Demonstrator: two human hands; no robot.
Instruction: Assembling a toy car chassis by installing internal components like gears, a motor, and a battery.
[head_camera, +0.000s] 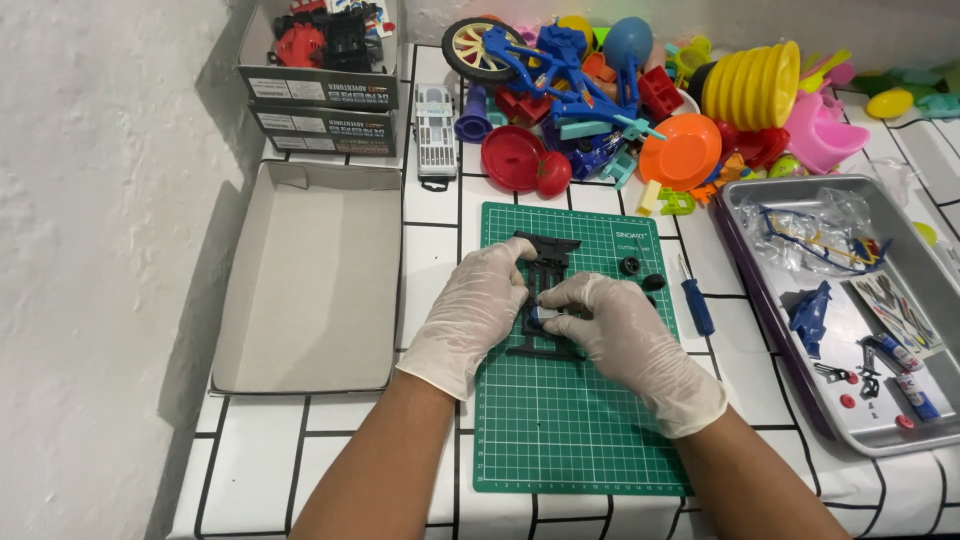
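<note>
Pinching a small grey part against a black toy chassis (541, 296), both gloved hands met near the middle of the green cutting mat (570, 430).

The left hand (472, 315) curled closed on the chassis's left edge, and the right hand (622, 335) closed its fingertips on the little grey part; their fingers hid most of the frame's centre, so the part's shape could not be made out. Right of the mat lay a blue screwdriver (693, 298), two black wheels (640, 272) on the mat's upper right. Farther right, a metal tray (760, 290) ran off the picture's edge. Left of the mat sat an open cardboard box (310, 290) on the worktop (430, 215).
</note>
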